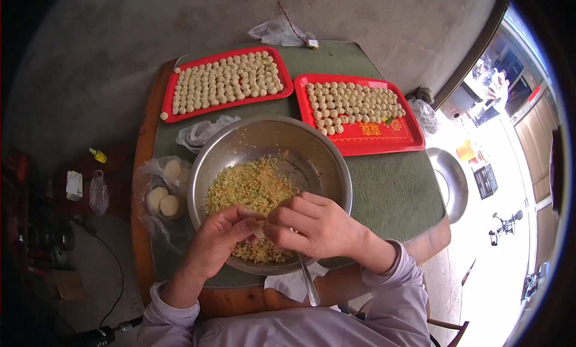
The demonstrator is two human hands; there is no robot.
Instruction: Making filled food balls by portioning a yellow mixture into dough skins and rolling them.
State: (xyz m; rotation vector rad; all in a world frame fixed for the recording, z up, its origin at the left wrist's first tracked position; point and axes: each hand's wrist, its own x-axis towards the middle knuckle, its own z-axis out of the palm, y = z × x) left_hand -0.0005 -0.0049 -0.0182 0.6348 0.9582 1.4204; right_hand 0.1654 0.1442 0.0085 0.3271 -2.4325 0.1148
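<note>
Both hands meet above a large stainless steel bowl [333,167] holding chopped filling [245,183] with green, yellow and orange bits. Between the fingertips of my left hand [218,239] and my right hand [310,223] is a small dough dumpling [259,231], mostly hidden by the fingers. From under my right hand a metal spoon [307,279] slants over the bowl's near rim; its upper part is covered, so whether the hand touches it is unclear. Left of the bowl, round dough wrappers [169,205] lie in a clear plastic bag [150,176].
Two red trays [288,84] [382,145] bear rows of small round dumplings [225,81] behind the bowl. A crumpled plastic bag [204,133] lies near its far left rim. White paper [292,284] is under the spoon. A metal basin [450,185] stands beyond the table's right edge.
</note>
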